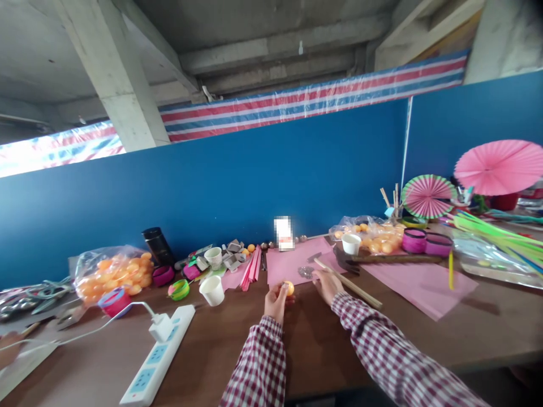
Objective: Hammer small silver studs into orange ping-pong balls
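Note:
My left hand is closed around a small orange ball, like a table-tennis ball, held over the front edge of a pink paper sheet. To its right, my right hand reaches over the same sheet with its fingers drawn together; anything between the fingertips is too small to make out. Just beyond those fingertips lies a little heap of shiny silvery bits. A wooden stick runs alongside my right hand, partly behind it.
A white power strip and paper cups stand left. Bags of orange balls lie on both sides. A hammer-like tool, ribbon rolls and pink paper are right. Another person's hand shows at the left edge.

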A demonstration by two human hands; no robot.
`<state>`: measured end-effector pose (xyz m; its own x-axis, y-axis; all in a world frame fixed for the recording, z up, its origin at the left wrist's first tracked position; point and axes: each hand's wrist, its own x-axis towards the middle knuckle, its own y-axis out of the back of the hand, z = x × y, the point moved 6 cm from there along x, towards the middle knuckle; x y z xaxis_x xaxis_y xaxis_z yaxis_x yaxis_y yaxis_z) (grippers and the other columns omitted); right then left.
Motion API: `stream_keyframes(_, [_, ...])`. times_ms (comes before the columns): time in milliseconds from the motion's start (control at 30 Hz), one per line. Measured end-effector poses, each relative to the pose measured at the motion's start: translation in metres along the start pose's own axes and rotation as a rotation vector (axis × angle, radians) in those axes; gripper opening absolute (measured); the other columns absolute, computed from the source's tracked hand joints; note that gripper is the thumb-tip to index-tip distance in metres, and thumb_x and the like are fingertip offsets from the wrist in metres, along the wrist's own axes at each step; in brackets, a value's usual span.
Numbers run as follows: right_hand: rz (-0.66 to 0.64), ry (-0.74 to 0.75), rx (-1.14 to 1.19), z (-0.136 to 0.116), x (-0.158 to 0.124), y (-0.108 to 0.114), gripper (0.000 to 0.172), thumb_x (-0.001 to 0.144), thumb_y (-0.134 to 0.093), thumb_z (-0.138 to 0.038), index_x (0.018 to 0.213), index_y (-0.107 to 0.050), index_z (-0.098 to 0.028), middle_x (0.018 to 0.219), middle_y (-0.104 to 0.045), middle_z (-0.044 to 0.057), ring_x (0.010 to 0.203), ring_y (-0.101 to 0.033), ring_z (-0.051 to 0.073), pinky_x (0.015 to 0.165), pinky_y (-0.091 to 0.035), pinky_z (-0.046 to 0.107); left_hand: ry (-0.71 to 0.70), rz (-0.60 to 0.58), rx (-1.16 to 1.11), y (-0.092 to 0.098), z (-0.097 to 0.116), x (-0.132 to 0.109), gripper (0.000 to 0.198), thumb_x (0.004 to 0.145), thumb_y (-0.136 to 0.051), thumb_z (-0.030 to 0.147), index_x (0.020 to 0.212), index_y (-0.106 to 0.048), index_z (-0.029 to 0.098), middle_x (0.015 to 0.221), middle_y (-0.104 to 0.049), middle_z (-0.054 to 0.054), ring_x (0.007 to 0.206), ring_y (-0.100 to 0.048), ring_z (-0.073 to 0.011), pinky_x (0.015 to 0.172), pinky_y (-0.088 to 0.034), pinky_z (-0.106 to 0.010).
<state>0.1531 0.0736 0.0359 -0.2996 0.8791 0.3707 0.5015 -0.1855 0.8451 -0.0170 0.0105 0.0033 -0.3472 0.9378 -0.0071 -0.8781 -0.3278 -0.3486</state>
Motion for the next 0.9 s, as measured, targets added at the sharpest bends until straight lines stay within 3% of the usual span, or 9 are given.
stream_keyframes(167, [-0.032, -0.025, -0.025, -0.003, 0.02, -0.005, 0.03, 0.072, -0.044, -0.015, 0.098, -0.059, -0.021, 0.107, -0.055, 0.006, 0.094, -0.052, 0.018, 0.08, -0.036, 0.027, -0.004, -0.01, 0.033, 0.001, -0.005, 0.002, 0.046, 0.061, -0.064, 0.04, 0.094, -0.058, 0.009, 0.069, -0.063, -0.005, 0.05, -0.06, -0.0105, 0.043, -0.048, -0.018])
stream_keyframes(367, [-0.037, -0.035, -0.034, 0.003, 0.021, -0.006, 0.032, 0.079, -0.036, -0.017, 0.101, -0.057, -0.024, 0.122, -0.045, 0.006, 0.103, -0.047, 0.02, 0.083, -0.033, 0.031, -0.006, -0.014, 0.023, -0.001, -0.001, -0.001, 0.049, 0.058, -0.067, 0.04, 0.095, -0.059, 0.01, 0.067, -0.063, -0.006, 0.049, -0.059, -0.0109, 0.042, -0.049, -0.019])
stream_keyframes(533, [-0.018, -0.055, -0.03, 0.012, 0.021, -0.009, 0.035, 0.081, -0.032, -0.018, 0.11, -0.051, -0.025, 0.107, -0.056, 0.006, 0.09, -0.053, 0.017, 0.077, -0.036, 0.028, -0.018, -0.011, 0.033, -0.001, 0.001, -0.003, 0.046, 0.058, -0.067, 0.04, 0.092, -0.06, 0.009, 0.067, -0.063, -0.005, 0.049, -0.059, -0.0106, 0.042, -0.049, -0.019])
stream_keyframes(900, [0.008, 0.023, -0.026, 0.004, 0.018, -0.006, 0.026, 0.079, -0.035, -0.019, 0.086, -0.06, -0.02, 0.091, -0.06, 0.004, 0.085, -0.052, 0.015, 0.078, -0.033, 0.025, -0.014, 0.007, 0.04, 0.0, 0.001, -0.003, 0.044, 0.059, -0.066, 0.04, 0.09, -0.06, 0.009, 0.065, -0.061, -0.005, 0.049, -0.059, -0.0105, 0.043, -0.048, -0.019])
